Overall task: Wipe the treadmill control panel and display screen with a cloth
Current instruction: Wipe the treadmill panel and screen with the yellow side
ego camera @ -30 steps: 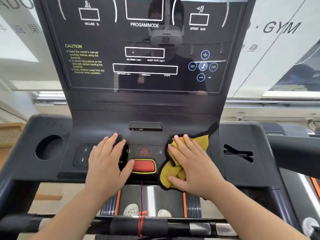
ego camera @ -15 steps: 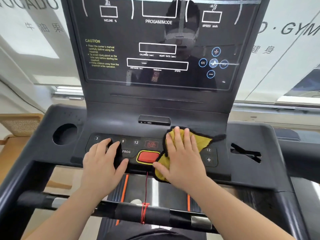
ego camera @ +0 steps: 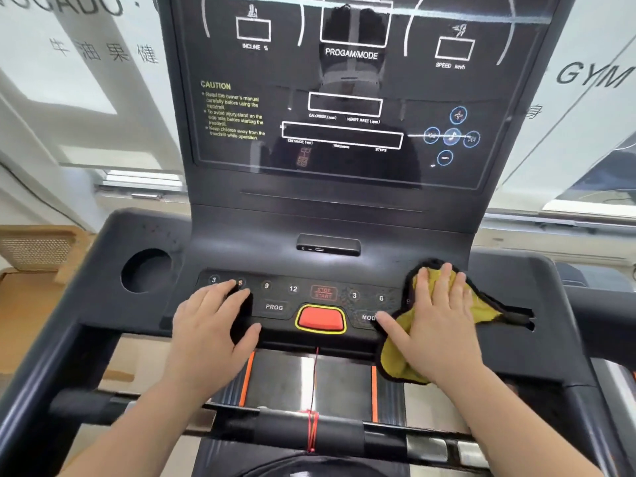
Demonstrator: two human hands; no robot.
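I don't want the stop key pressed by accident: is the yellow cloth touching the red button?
Apart. Head view: the yellow cloth lies under the right hand, and bare panel with the MODE label separates it from the red button.

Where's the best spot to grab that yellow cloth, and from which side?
Probably the bunched lower part of the yellow cloth, where it hangs past the front edge of the control panel. Come from the near side, below the right hand that presses it flat. The rest lies spread flat on the panel, so there is little to pinch there.
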